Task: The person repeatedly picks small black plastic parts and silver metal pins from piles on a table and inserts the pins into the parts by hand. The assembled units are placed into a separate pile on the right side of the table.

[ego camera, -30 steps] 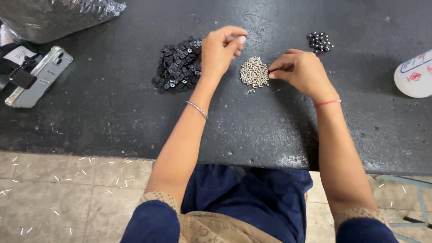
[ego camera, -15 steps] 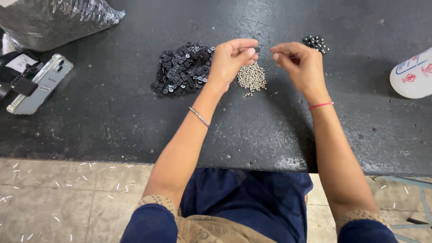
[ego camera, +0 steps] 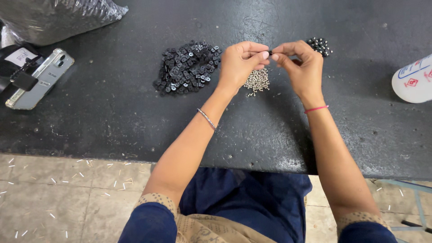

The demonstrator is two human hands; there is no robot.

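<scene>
Hands now met, left hand and right hand grips pinching small black part above screws

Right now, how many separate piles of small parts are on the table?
3. A black pile lies left of the left hand, a silver pile sits under the hands, and a small dark pile lies beyond the right hand. The hands may hide more.

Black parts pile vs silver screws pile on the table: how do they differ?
The black parts pile is dark, broad and spread out, lying beside the left hand. The silver screws pile is pale metallic, much smaller and tighter, lying below the two hands, left and right hand. The black pieces look chunkier; the screws are thin. Both are loose heaps on the dark table.
</scene>
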